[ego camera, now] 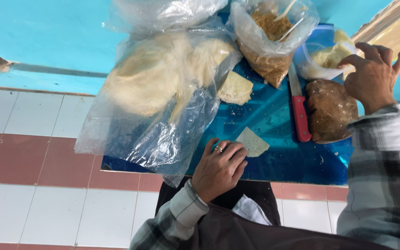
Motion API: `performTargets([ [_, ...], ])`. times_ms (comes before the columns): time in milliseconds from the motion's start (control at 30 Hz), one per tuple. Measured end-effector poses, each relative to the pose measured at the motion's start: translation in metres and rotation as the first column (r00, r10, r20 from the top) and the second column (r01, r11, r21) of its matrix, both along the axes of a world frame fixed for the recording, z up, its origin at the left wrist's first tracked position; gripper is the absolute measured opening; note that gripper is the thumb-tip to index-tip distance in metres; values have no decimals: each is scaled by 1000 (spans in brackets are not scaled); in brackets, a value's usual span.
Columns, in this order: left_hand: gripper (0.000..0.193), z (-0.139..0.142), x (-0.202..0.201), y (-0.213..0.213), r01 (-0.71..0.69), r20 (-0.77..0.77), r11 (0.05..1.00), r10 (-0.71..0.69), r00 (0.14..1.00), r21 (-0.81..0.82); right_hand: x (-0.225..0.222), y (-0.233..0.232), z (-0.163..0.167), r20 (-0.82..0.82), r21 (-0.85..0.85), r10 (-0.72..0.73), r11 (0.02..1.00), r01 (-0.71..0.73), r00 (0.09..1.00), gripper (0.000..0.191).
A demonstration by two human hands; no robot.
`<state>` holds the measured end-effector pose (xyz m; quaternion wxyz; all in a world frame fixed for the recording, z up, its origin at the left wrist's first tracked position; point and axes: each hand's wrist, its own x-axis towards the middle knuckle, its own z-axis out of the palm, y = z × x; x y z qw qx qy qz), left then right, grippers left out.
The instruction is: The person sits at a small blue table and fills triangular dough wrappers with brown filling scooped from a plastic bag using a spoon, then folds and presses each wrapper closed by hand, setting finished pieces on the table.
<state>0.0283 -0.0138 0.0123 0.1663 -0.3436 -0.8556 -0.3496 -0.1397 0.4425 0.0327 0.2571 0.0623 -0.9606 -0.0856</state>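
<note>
Two hands are at work over the blue tray [283,162], and everything sits relative to that tray; nearest the person, at its front edge, the left hand [218,169] lies flat, fingers [232,155] pressed together and laid on the corner of a thin pale wrapper [253,141], seemingly to pin it down on the tray's floor; a ring shows on one finger; just beyond, in the tray's middle, a second folded pale sheet [235,88] rests loose; across the tray's left side sprawls a big clear plastic bag of pale dough [156,85], spilling over the edge, its mouth bunched toward the far side; toward the tray's right, a red-handled knife [299,111] lies with its handle toward the person, likely parked within reach, just beside a brown lump on a plate [329,111]; farther right, the right hand [371,76] hovers, fingers curled and loosely pinched, over a bag of pale filling [325,58]; whether it grips anything I cannot tell; at the tray's far edge stands an open bag of brown crumbs [269,41] with a pale utensil stuck in it.
</note>
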Motion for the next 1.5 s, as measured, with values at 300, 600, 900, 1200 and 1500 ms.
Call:
performTargets([
  [300,30,-6,2,4,-54,-66,998,51,997,-41,138,-175,9,107,-759,580,573,-310,808,51],
  [600,26,-14,2,5,-78,-64,996,75,995,-48,163,-246,-20,179,-389,399,868,-308,899,56],
  [900,25,-15,2,3,-74,-44,997,73,996,-34,171,-233,0,171,-31,284,959,-282,944,59],
  [1200,17,-13,3,0,-115,-48,993,116,992,37,178,-244,-16,130,-240,379,909,-341,916,51],
  [1500,15,-13,3,1,-122,-62,990,126,990,65,179,-248,-14,132,-257,294,933,-254,947,53],
])
